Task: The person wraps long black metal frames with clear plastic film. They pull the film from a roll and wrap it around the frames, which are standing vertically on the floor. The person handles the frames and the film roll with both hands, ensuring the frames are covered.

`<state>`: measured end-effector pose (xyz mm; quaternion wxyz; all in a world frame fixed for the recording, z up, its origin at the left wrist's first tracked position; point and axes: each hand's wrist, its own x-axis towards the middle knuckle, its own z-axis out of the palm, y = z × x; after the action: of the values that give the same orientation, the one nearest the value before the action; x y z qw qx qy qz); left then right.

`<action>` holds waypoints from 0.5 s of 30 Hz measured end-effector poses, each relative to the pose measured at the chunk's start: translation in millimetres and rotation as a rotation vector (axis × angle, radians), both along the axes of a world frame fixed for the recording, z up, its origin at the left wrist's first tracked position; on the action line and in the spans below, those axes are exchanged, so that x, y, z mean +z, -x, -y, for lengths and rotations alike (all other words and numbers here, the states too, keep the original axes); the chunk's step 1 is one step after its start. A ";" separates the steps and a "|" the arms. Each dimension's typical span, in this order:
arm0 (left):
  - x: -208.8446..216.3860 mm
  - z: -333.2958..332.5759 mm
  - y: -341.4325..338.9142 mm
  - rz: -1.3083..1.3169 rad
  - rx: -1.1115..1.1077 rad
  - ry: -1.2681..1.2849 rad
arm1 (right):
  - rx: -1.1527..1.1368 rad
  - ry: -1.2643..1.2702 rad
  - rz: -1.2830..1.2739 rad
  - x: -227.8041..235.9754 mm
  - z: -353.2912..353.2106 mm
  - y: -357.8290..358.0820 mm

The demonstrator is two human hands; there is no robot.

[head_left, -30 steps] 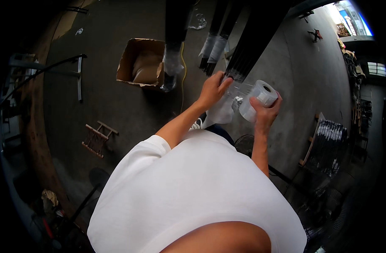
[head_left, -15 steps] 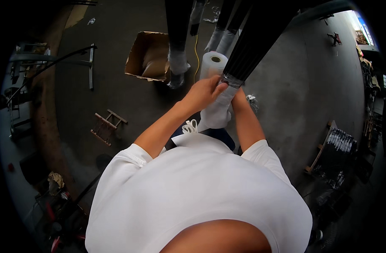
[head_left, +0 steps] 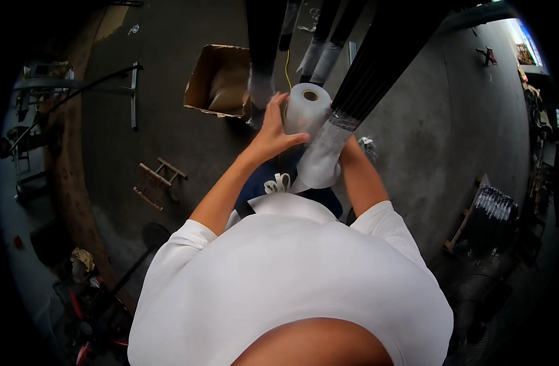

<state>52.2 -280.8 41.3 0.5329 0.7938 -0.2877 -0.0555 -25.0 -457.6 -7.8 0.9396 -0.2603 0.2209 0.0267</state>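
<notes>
A bundle of long black bars (head_left: 377,70) slants down from the upper right, its near end wrapped in whitish plastic film (head_left: 323,160). Left of that wrapped end stands a roll of clear stretch film (head_left: 308,113) with a brown core. My left hand (head_left: 272,131) is open at the roll's left side, thumb stretched across its front and fingers pointing up; whether it touches the roll is unclear. Behind the wrapped end, close against its right side, is my right hand (head_left: 349,148). The bundle hides its fingers.
An open cardboard box (head_left: 215,82) stands on the floor at the upper left, by more black bundles (head_left: 264,43) with wrapped ends. A small wooden stool-like frame (head_left: 159,183) lies at left. A rack with dark wrapped pieces (head_left: 483,222) is at right. A yellow cord (head_left: 288,68) runs behind the roll.
My left hand has left the bundle's wrapped end and moved left to the film roll, its fingers spreading. The bundle's end has shifted slightly right; my right hand stays behind it.
</notes>
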 end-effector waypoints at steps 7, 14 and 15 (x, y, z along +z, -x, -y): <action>-6.2 31.2 -6.0 -0.680 -0.323 0.252 | -0.286 0.275 -0.063 49.7 14.7 7.1; -20.0 46.9 4.7 -0.742 -0.362 0.319 | 0.500 2.267 0.602 196.2 -18.9 16.2; -19.8 48.9 5.3 -0.746 -0.360 0.344 | 0.679 2.440 0.610 194.6 -15.4 11.4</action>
<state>46.9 -329.7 21.5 0.7064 0.5564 -0.2144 -0.3813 -36.5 -442.1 186.8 0.0572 -0.9790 -0.1951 -0.0149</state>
